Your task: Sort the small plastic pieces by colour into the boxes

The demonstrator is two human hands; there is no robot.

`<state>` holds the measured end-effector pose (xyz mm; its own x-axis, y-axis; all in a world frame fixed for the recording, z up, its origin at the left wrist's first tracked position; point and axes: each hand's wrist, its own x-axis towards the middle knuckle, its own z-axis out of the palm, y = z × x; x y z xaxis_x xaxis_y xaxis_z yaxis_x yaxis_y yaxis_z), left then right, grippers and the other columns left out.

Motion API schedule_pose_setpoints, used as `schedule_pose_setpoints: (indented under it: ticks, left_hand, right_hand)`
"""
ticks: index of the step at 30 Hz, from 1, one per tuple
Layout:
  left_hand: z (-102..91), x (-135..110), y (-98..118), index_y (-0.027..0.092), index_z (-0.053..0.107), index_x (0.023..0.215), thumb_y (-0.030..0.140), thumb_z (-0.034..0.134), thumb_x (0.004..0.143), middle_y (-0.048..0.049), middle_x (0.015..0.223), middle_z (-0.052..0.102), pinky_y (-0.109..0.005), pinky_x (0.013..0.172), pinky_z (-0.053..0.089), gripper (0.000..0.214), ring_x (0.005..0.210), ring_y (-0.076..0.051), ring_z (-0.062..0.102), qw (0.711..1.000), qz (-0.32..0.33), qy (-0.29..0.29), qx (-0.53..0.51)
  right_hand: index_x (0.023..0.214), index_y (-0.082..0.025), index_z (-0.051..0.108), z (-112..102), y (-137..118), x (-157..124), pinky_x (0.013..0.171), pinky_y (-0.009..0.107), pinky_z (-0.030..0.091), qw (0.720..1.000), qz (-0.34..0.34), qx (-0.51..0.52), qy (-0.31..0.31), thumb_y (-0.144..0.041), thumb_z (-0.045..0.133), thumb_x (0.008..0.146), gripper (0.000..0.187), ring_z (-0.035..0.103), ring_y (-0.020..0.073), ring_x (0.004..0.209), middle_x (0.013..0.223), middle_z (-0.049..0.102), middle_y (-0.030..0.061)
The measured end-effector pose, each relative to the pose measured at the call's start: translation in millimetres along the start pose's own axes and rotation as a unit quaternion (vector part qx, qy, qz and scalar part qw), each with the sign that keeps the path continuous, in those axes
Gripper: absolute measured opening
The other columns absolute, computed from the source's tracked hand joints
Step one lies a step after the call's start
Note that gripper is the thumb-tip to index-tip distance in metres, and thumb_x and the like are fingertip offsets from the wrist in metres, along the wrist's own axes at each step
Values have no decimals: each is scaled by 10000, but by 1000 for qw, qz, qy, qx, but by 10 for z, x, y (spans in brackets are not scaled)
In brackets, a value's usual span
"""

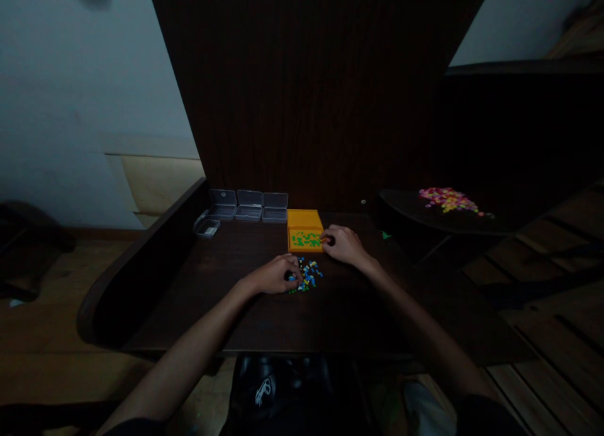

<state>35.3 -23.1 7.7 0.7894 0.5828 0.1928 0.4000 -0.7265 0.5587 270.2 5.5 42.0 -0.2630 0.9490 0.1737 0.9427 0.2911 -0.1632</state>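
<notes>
An open yellow box (304, 218) lies on the dark table, with small green pieces (306, 239) scattered in its front half. At the box's right edge is my right hand (344, 244), its curled fingers and thumb closed on the rim. Just in front of the box is a loose pile of tiny blue, white, yellow and green pieces (311, 273). My left hand (278, 275) rests at the left side of this pile, fingers bent in a pinch among the pieces. Whatever its fingertips hold is too small to make out.
Three clear plastic cases (249, 212) with raised lids stand along the back, left of the box. A smaller clear container (207, 227) sits by the table's raised left side (141, 266). Pink, red and yellow pieces (450, 200) are heaped on a dark shelf at right.
</notes>
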Motion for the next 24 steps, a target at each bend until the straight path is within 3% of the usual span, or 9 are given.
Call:
schedule_pose_setpoints:
  ticks: [4,13,18,24]
  left_hand:
    - [14,4,-3,175,733,820,100,609,769,-13,807,598,-230,784,428,154,804,-135,560,1000,1,0,0]
    - [4,-5,22,176,725,847,111,604,775,-19,819,607,-241,798,433,155,818,-144,564,1000,4,3,1]
    - [12,-4,15,183,728,845,106,614,761,-14,822,608,-245,815,429,161,818,-142,565,1000,1,1,3]
    - [11,0,22,172,722,843,106,608,766,-20,818,622,-249,816,434,152,831,-149,565,1000,8,-5,4]
  right_hand:
    - [1023,-222,722,11,73,-65,676,243,405,1000,1,12,-13,-263,552,830,260,597,165,821,919,656,38]
    - [1172,-240,672,99,62,-30,789,288,431,997,4,-38,-71,-397,347,976,411,604,207,960,1084,586,85]
    - [1264,-256,610,102,-6,-87,828,344,441,990,-8,-90,-106,-542,279,967,529,619,245,968,1204,529,113]
    - [1267,-217,592,82,-87,-135,829,361,451,983,-23,-142,-114,-555,264,965,560,625,267,975,1287,488,157]
